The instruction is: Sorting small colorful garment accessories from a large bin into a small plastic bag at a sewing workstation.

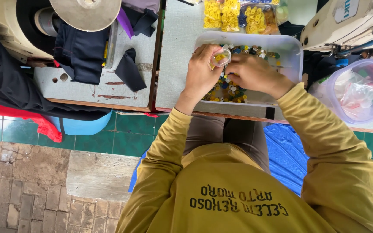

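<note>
Sitting at my table (182,64), mustard sleeves coming in from 6 o'clock. My left hand (201,71) has its grip pinched around a little clear bag (221,57) with a few yellow buttons in it, held right over the tray (291,45). My right hand (251,72) is just beside it at 3 o'clock, fingers curled down; can't tell if that grip is actually pinching anything. Under both hands, mixed buttons (229,90) lie loose in the tray: yellow, green, blue. Further out at 12 o'clock sit bags of yellow buttons (238,16). Off at 3 o'clock there's a clear tub (359,90), and at 10 o'clock dark cloth (80,51) near a big spool (85,13).
</note>
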